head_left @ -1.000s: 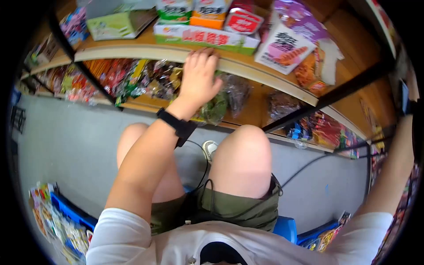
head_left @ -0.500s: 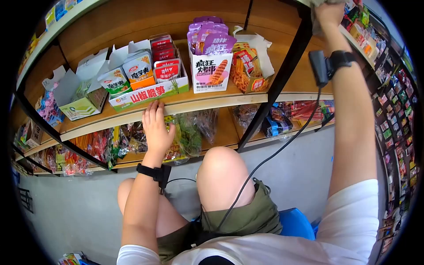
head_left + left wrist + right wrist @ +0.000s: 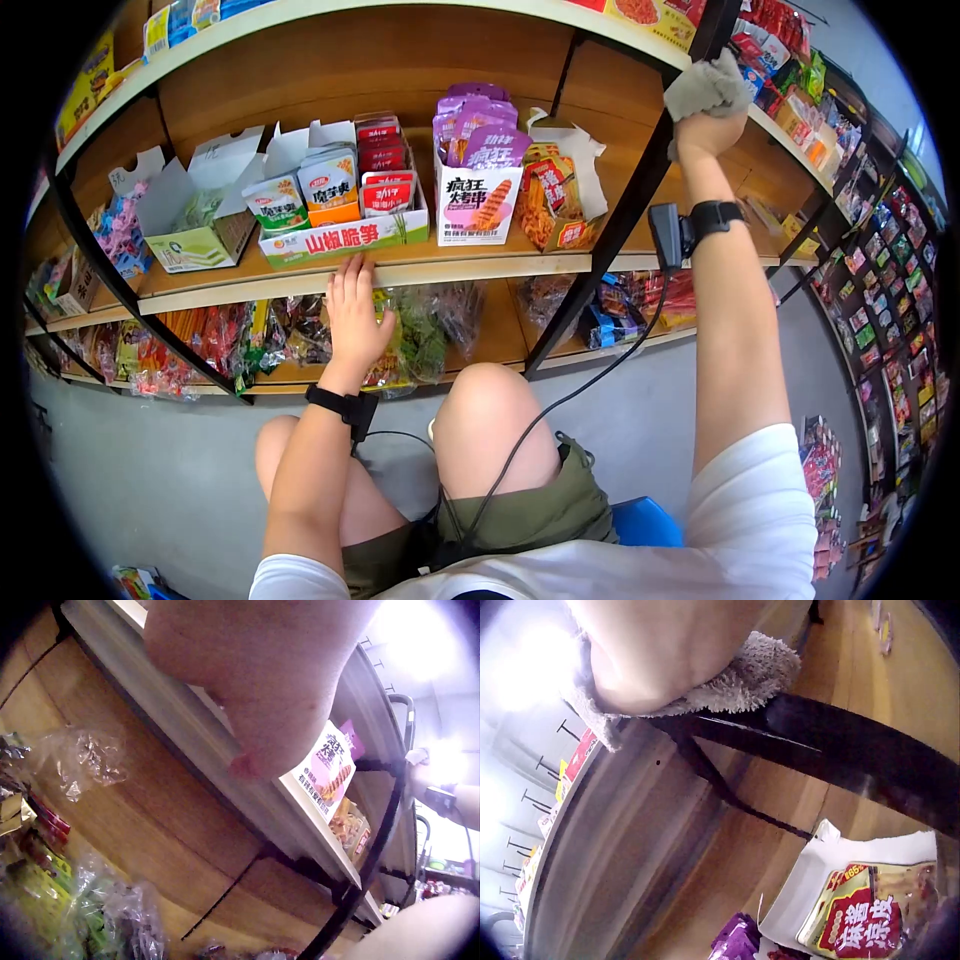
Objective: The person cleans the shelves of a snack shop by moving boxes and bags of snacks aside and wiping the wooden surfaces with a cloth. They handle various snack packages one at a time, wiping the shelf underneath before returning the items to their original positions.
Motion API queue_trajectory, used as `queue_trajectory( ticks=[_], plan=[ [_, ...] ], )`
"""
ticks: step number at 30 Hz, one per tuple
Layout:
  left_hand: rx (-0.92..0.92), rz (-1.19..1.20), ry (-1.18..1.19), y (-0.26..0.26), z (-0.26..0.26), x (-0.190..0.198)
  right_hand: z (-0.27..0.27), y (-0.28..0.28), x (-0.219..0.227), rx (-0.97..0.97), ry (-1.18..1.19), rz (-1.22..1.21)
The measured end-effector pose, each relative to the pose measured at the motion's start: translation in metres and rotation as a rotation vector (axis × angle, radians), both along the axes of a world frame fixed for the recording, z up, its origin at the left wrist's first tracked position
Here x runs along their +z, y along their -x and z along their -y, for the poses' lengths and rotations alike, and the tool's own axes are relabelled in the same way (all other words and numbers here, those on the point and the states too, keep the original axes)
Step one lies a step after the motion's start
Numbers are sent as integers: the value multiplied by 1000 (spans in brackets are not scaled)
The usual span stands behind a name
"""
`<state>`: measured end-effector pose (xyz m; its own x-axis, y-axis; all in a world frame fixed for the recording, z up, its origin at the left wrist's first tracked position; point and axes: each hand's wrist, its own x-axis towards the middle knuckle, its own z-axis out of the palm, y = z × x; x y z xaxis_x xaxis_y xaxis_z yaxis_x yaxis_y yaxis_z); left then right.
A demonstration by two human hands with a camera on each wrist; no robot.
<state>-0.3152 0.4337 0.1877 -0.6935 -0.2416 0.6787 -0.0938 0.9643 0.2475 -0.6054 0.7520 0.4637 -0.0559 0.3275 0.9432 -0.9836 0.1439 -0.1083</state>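
Note:
My right hand [image 3: 708, 128] grips a grey cloth [image 3: 708, 88] against the black shelf post [image 3: 640, 180], high at the right. In the right wrist view the fluffy cloth [image 3: 761, 675] lies between that hand [image 3: 667, 652] and the black post [image 3: 832, 742]. My left hand [image 3: 357, 318] rests its fingertips on the shelf's pale front edge [image 3: 460, 268], just below the green and white snack box [image 3: 345, 238]. The left wrist view shows this hand [image 3: 259, 675] over the shelf edge, its fingertips hidden.
Open snack boxes stand on the middle shelf, among them a white box with purple packets [image 3: 478, 205] and a box of red packets [image 3: 560, 195]. Bagged snacks [image 3: 425, 330] fill the lower shelf. A black cable [image 3: 560, 405] runs from the right wrist. A blue stool [image 3: 645, 522] is under me.
The right hand has come from the far right edge to the shelf post, with the grey cloth now in plain view. The head view has tilted up; the left hand stays at the shelf edge.

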Motion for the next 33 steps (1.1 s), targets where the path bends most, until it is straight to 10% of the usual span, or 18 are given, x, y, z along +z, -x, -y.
queue_trajectory(
  ticks=[4, 7, 12, 14, 21, 28, 33],
  plan=[
    [36, 61, 16, -1, -5, -1, 6, -22, -37, -567, 8, 78],
    [55, 61, 12, 0, -9, 1, 9, -29, -50, -536, -18, 117],
    [86, 65, 17, 2, -12, -1, -12, -3, -35, 725, 140, 638],
    [76, 76, 27, -1, -12, 0, -14, -19, -28, 335, -160, 738],
    [-42, 41, -16, -23, 8, 17, -31, 12, -35, 148, -450, 648],
    [37, -42, -73, -10, 1, 16, -32, -7, -56, 551, -294, 954],
    [139, -15, -75, 16, 12, 17, -28, 0, -119, 365, -391, 732]
  ],
)
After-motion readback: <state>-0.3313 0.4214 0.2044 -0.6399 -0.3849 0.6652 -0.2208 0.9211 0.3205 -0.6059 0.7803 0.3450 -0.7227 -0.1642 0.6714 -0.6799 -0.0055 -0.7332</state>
